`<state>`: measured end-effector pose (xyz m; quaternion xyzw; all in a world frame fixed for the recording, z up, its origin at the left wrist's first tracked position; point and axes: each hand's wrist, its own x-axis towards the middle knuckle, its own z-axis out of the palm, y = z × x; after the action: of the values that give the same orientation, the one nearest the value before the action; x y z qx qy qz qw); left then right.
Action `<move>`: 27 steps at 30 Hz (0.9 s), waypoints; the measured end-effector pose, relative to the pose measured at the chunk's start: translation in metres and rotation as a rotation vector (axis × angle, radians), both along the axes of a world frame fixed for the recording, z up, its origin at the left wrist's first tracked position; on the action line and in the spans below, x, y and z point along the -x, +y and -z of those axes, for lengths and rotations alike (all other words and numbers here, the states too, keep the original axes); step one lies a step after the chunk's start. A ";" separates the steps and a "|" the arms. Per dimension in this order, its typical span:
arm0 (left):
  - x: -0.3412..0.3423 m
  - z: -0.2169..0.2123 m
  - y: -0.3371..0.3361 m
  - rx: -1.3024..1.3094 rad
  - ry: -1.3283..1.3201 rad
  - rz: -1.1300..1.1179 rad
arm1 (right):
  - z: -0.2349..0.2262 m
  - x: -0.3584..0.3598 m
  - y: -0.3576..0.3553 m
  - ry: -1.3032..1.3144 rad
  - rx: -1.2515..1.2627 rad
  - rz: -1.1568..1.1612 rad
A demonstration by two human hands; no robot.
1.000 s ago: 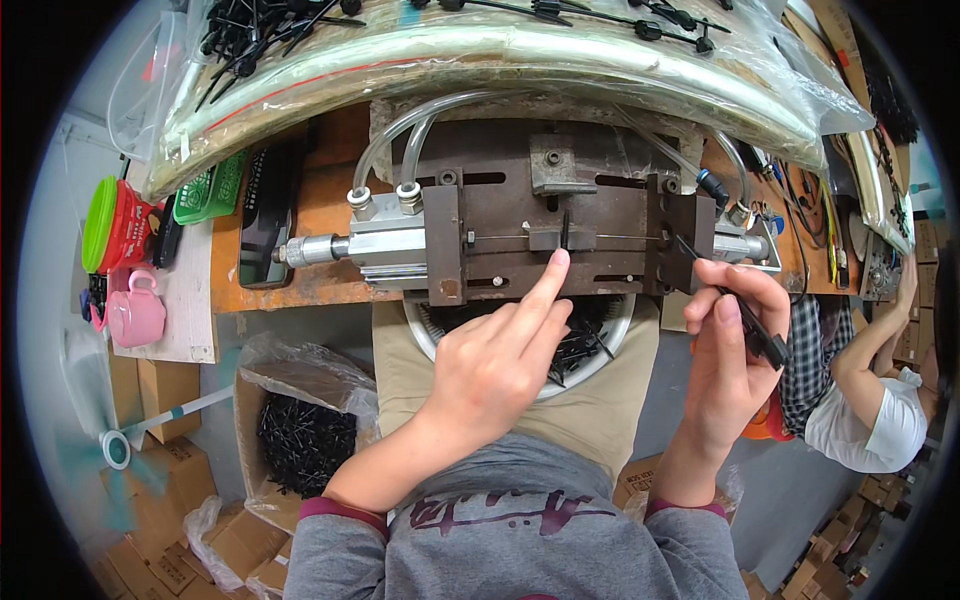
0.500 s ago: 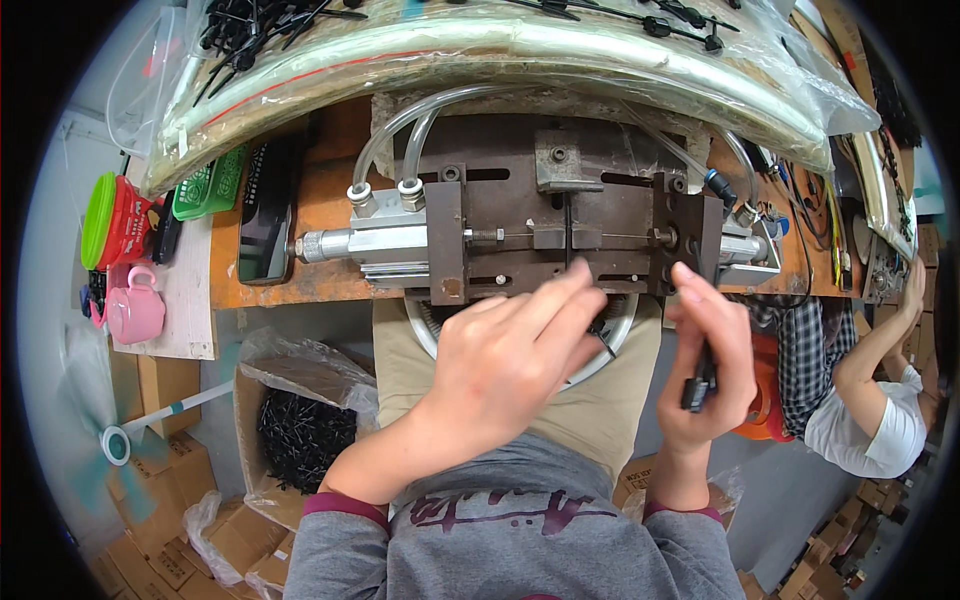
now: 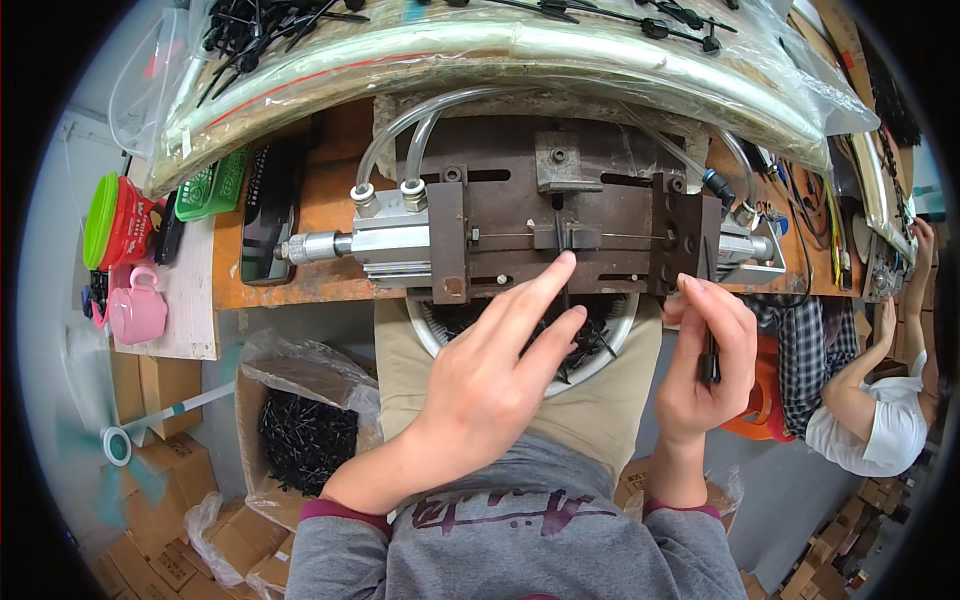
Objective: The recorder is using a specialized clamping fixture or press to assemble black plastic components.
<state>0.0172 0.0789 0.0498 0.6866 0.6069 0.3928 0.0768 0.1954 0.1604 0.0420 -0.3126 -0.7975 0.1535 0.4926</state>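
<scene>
My left hand (image 3: 490, 370) reaches over the front edge of a brown metal fixture (image 3: 510, 205). Its index finger is stretched out, the tip at the small central block (image 3: 568, 240), and the thumb stands apart. A black cable tie (image 3: 560, 215) lies in the slot of that block, running toward me beneath the fingertip. My right hand (image 3: 705, 370), to the right of the fixture's front, has its fingers curled around another black cable tie (image 3: 710, 362). Below the fixture, a white-rimmed round container (image 3: 425, 325) on my lap holds more black ties, partly hidden by my left hand.
Air cylinders (image 3: 392, 245) with clear hoses flank the fixture. A plastic-covered shelf (image 3: 500, 50) bearing black ties overhangs the back. At left are a phone (image 3: 265, 225), a green basket (image 3: 212, 185) and a pink cup (image 3: 137, 312). A co-worker (image 3: 875, 420) sits at right.
My left hand has shifted slightly left, and its index finger has straightened onto the block. The cylinder rods have drawn outward. The tie in the slot has slid toward me. My right hand has turned slightly.
</scene>
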 end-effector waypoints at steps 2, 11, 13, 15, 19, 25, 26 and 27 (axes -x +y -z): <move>-0.005 0.008 0.003 -0.017 0.102 -0.006 | 0.001 -0.002 0.000 -0.001 -0.010 -0.040; -0.002 0.007 0.014 0.053 0.277 -0.029 | 0.001 -0.002 -0.005 0.290 0.221 -0.199; -0.001 0.003 0.015 0.072 0.295 -0.017 | 0.003 0.000 -0.002 0.385 0.201 -0.316; 0.002 -0.002 0.015 0.084 0.307 -0.002 | 0.004 -0.007 -0.004 0.239 0.217 -0.329; 0.029 -0.034 0.029 -0.058 0.320 -0.002 | -0.009 -0.001 -0.004 -0.100 0.103 -0.203; 0.088 -0.092 0.110 -0.314 0.527 -0.034 | 0.003 0.014 0.001 -0.279 0.055 -0.233; 0.090 -0.099 0.122 -0.189 0.489 0.042 | 0.004 0.016 0.001 -0.337 0.051 -0.236; 0.097 -0.104 0.134 -0.215 0.531 0.107 | 0.004 0.020 0.001 -0.388 0.041 -0.251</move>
<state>-0.0801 0.2129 0.1537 0.8007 0.5236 0.2568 -0.1370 0.1749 0.1612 0.0384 -0.2447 -0.9065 0.1669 0.3009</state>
